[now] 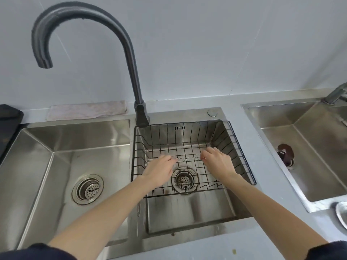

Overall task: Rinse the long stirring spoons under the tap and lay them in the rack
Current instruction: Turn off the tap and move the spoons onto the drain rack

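A thin, twisted metal stirring spoon (188, 158) lies level just over the floor of the black wire rack (242, 152), which hangs in the right basin of the double sink. My left hand (159, 168) pinches its left end and my right hand (218, 162) pinches its right end. The spoon's ends are hidden under my fingers. The tall dark tap (131, 59) arches to the left, its spout (45, 61) over the left basin, with no water visible.
The left basin (62, 166) has a round drain strainer (87, 189). A folded cloth (86, 109) lies behind it on the counter. A second sink (308, 147) with a dark drain plug sits at the right. A metal dish edge (341, 212) shows at far right.
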Tool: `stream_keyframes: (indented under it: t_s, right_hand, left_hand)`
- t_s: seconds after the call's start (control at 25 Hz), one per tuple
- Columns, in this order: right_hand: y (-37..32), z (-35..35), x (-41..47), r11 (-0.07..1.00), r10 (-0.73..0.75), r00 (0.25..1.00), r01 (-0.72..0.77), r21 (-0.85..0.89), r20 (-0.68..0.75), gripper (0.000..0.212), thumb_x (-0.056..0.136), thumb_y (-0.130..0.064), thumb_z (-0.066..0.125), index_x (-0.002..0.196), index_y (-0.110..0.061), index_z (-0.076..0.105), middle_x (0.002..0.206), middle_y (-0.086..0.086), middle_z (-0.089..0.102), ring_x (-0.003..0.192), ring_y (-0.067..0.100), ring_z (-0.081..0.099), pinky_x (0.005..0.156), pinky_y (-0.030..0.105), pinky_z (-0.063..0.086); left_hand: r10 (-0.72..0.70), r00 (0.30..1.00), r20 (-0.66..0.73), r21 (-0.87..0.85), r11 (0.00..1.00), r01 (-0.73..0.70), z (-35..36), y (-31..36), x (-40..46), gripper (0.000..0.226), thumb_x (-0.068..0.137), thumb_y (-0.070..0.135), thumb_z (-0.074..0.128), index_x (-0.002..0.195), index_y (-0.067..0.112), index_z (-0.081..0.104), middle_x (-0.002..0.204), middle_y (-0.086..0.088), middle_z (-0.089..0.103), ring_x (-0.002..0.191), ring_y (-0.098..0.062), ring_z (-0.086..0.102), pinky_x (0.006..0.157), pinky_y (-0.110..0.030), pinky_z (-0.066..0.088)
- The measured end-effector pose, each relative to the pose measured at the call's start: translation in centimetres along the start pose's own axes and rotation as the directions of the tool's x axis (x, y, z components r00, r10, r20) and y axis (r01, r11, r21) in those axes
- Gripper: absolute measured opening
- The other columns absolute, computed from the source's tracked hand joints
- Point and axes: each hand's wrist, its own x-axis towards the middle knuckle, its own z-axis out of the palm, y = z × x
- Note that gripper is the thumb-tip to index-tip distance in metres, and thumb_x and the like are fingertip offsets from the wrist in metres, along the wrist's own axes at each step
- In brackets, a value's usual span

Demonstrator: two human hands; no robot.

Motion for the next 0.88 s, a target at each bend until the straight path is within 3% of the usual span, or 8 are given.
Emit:
stream_keyframes:
  t_s: [0.36, 0.88]
  right_hand:
    - [1.1, 3.5, 0.5, 0.994, 0.044, 0.974, -0.064, 0.085, 0.222, 0.019, 0.096, -0.020, 0.045, 0.105, -0.016, 0.060, 0.111, 0.002, 0.060, 0.101, 0.025, 0.060, 0.069, 0.035, 0.049]
    - [0.9, 3.7, 1.0, 0.995, 0.044, 0.940, -0.072, 0.071, 0.339, 0.020, 0.094, -0.018, 0.046, 0.106, -0.016, 0.062, 0.116, 0.004, 0.057, 0.105, 0.027, 0.059, 0.077, 0.035, 0.049]
  left_hand:
    - [-0.032, 0.989, 0.143, -0.057, 0.998, 0.040, 3.4, -0.6, 1.7, 0.042, 0.095, 0.014, 0.035, 0.137, 0.016, 0.040, 0.141, -0.003, 0.046, 0.127, -0.020, 0.042, 0.100, -0.032, 0.041]
    - [-0.060, 0.973, 0.225, -0.136, 0.986, 0.092, 4.9, -1.4, 1.7, 0.042, 0.094, 0.010, 0.036, 0.135, 0.015, 0.044, 0.134, -0.005, 0.051, 0.126, -0.021, 0.043, 0.103, -0.033, 0.040]
